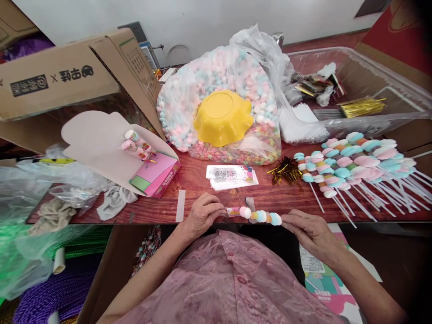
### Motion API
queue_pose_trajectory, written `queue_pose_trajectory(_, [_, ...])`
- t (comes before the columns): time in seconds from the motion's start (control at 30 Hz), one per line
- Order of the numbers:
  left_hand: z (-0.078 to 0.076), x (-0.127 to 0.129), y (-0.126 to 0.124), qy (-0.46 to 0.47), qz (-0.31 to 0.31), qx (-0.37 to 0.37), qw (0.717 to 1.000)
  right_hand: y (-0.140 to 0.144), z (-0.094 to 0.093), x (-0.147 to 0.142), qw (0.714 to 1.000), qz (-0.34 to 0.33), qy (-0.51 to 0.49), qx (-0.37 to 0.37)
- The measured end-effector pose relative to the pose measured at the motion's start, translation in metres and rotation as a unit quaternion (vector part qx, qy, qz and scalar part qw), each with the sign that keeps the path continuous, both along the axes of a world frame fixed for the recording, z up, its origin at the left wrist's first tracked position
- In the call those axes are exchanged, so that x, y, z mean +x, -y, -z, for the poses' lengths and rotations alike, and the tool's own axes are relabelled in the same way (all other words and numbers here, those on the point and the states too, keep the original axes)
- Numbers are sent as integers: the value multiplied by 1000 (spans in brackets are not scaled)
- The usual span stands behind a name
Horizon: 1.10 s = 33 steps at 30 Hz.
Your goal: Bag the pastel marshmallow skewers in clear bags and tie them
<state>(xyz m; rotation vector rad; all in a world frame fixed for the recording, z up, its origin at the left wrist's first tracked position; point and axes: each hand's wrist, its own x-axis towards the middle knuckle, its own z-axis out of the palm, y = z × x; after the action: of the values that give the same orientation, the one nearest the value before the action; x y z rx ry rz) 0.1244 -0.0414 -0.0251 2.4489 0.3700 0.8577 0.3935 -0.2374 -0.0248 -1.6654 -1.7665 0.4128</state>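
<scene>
Low over the table's front edge, a marshmallow skewer of pink, white, blue and orange pieces stretches sideways between my hands. My left hand pinches its left end, where a pink printed wrapper shows. At the right end, the fingers of my right hand are closed on it by the last blue piece; any stick there is hidden. Just beyond lies a stack of printed labels or bags. A pile of marshmallow skewers on white sticks rests to the right, beside gold twist ties.
A big clear bag of marshmallows with a yellow bowl upside down on it stands at the back. A clear plastic bin is behind right. At left are a pink display box holding wrapped skewers and a large carton.
</scene>
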Motion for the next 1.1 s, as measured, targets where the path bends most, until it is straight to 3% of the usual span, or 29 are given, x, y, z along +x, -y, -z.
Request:
queue_pose_trajectory(0.17, [-1, -1, 0, -2, 1, 4, 1000, 3, 3, 0, 999, -9, 49, 18])
queue_pose_trajectory(0.43, [0, 0, 0, -10, 48, 50, 998, 0, -7, -8, 964, -12, 254, 74])
queue_pose_trajectory(0.63, [0, -1, 1, -46, 66, 3, 997, -4, -15, -16, 946, -3, 317, 73])
queue_pose_trajectory(1.1, [5, -4, 2, -13, 28, -33, 999, 11, -5, -9, 990, 14, 123, 67])
